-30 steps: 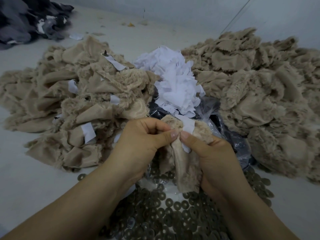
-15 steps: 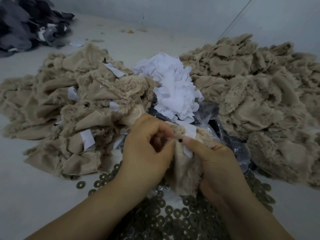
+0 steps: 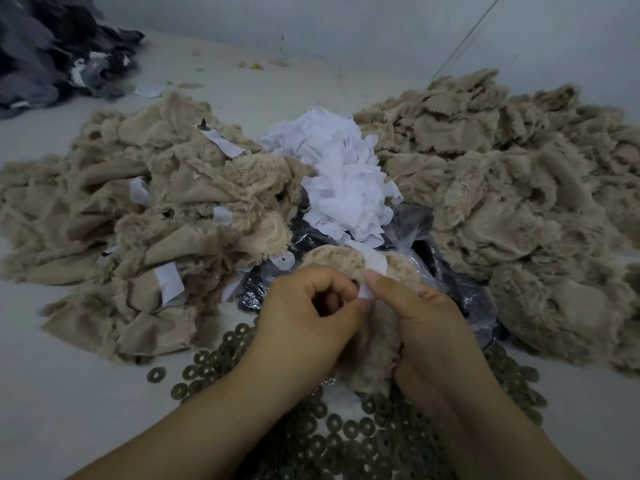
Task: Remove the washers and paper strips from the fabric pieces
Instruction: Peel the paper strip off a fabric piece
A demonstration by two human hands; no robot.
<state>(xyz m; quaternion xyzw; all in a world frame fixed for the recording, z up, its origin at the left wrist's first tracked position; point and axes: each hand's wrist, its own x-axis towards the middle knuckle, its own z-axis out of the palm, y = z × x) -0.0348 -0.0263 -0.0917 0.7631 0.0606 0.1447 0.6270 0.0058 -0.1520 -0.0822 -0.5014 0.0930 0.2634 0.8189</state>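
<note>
Beige fluffy fabric piece [image 3: 372,355] sits at lower centre of the frame, gripped in the curled right hand [image 3: 433,327], whose thumb pins a white paper strip [image 3: 372,263] to it. The left hand [image 3: 308,320] pinches the strip's lower end. Dark round metal washers [image 3: 346,431] litter the grey counter [image 3: 69,393] below; loose white strips [image 3: 343,174] pile up at centre.

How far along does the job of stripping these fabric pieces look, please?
Done: right pile shows no strips, and paper heap and washers have collected. In hand: left hand and right hand work a strip off one piece. Left: left pile still carries strips.
</note>
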